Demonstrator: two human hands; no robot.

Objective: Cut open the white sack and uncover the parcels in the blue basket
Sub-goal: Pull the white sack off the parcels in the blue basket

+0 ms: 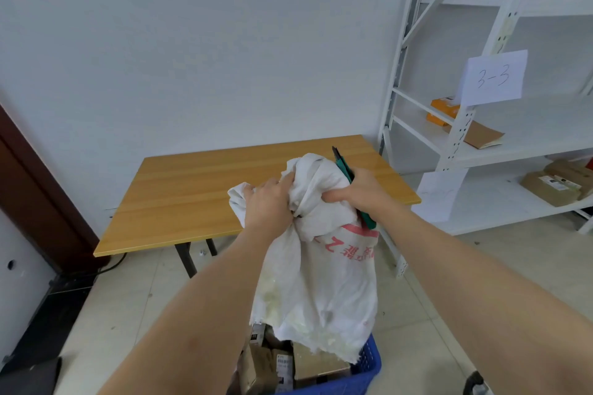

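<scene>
Sack (316, 282), bunched at its top in both clenched hands, left hand (268, 204) and right hand (359, 191) (also holding the green cutter (345, 170)), hangs below them over the blue basket (369, 365); lift straight up to clear the parcels (316, 365).

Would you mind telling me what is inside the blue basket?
Brown cardboard parcels show in the blue basket. The white sack, lifted by both hands, still hides those beneath its hem.
</scene>
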